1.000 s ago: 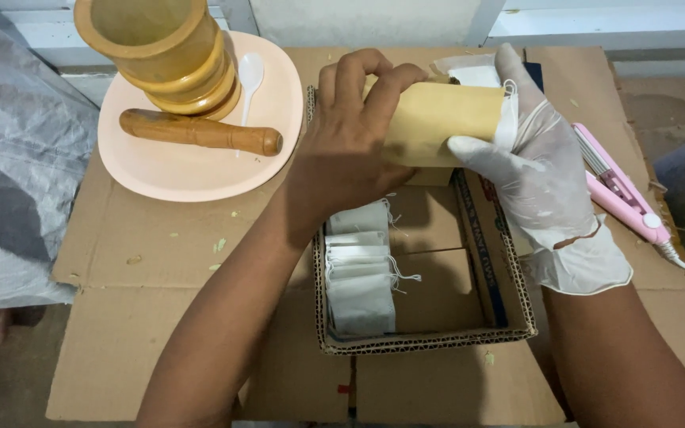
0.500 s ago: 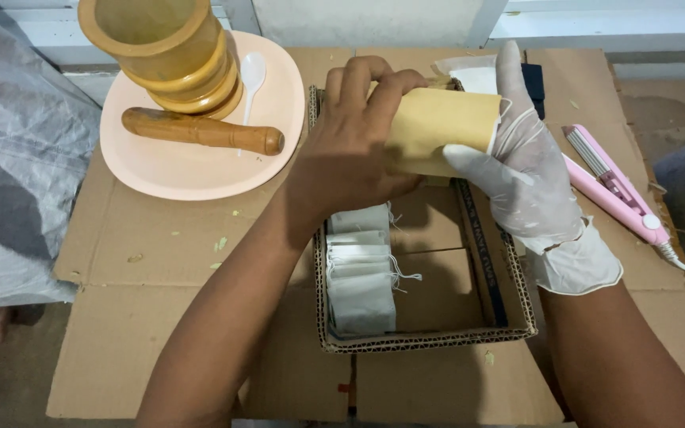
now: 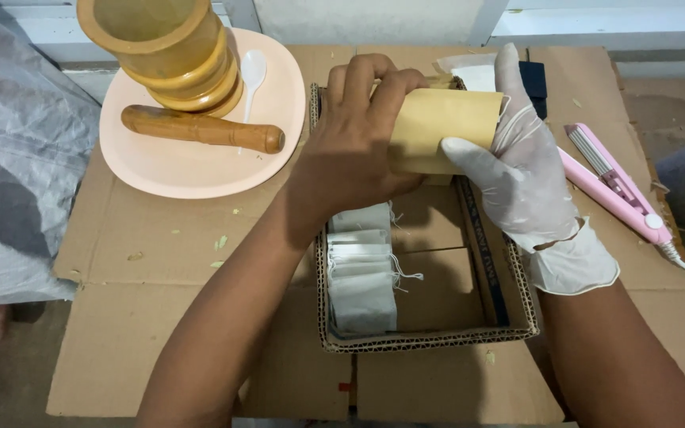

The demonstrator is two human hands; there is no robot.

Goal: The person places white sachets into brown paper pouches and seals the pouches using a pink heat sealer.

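- Left hand (image 3: 354,150), bare, fingers curled over the top and near side of a tan paper pouch (image 3: 445,127); clamped on it, thumb hidden behind the pouch.
- Right hand (image 3: 521,170), in a white glove, grips the pouch's right end; thumb across its front face, fingers up along the far edge. Closed on the pouch.
- Pouch held between both hands above the far end of a shallow cardboard tray (image 3: 430,342), clear of the tray floor.
- Inside the tray, left side: a row of small white filter bags (image 3: 361,269) with loose strings, stacked overlapping. Left wrist covers the far end of the row.
- Right half of the tray floor shows bare cardboard.
- Tray sits on a flattened cardboard sheet (image 3: 144,317) with small green flecks scattered on it.
- Left of tray: a peach plate (image 3: 168,170) carrying a wooden mortar (image 3: 164,47), a wooden pestle (image 3: 200,129) lying on its side, and a white plastic spoon (image 3: 252,71) partly behind the mortar.
- Right of the gloved hand: a pink handheld sealer (image 3: 616,190) lying on the cardboard, well apart from the tray.
- Behind the gloved fingers: a dark flat object (image 3: 534,79) and a white sheet (image 3: 469,73), mostly hidden.
- Far left: crumpled grey plastic sheeting (image 3: 17,174).
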